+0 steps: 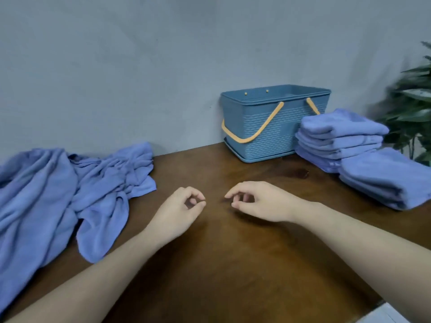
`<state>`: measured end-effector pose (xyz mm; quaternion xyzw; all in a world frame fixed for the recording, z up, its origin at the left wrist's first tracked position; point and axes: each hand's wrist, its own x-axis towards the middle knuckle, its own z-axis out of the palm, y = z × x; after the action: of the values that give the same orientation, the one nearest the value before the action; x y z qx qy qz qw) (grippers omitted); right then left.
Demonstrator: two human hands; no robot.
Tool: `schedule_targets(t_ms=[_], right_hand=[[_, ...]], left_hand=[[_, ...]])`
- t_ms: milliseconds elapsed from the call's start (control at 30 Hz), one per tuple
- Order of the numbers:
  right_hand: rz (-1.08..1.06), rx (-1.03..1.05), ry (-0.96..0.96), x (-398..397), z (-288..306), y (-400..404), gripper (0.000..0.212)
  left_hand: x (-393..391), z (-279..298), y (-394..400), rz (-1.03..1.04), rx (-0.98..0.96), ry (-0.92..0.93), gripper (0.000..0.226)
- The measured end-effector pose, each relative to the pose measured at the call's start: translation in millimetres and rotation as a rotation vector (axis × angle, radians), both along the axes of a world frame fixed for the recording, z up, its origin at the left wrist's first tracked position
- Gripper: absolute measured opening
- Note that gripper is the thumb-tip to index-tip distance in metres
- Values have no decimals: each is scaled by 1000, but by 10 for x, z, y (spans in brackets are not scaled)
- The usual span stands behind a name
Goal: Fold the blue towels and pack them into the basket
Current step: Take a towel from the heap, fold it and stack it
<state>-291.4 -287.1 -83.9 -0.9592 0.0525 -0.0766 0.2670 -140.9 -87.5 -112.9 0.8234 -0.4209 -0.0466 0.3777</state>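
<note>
Fingers loosely curled, holding nothing, on left hand (179,209) and right hand (258,201) above bench (233,264); basket (275,123) at one o'clock, interior hidden.

a plain grey wall (116,66) rises behind a dark brown wooden table (233,264); a leafy green plant (410,108) stands far right.

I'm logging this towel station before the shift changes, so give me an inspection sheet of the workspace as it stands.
Surface: brown wooden table, dark stain near the basket.
Job's things: unfolded blue towels heaped at left; folded towel stack and another folded towel at right; blue basket, orange handles down, contents unseen.
Clutter: nothing seen.
Grippers: left hand and right hand loosely curled, holding nothing.
Cables: nothing seen.
Surroundings: grey wall, green plant at right.
</note>
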Motion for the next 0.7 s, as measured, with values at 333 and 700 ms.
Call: schedule_targets(t_ms=[333, 700], right_hand=[[30, 209, -78, 1110, -220, 609, 16], [11, 312, -184, 1465, -355, 674, 23]], left_hand=[[888, 149, 1039, 368, 48, -572, 24], [1334, 147, 1399, 495, -82, -287, 9]])
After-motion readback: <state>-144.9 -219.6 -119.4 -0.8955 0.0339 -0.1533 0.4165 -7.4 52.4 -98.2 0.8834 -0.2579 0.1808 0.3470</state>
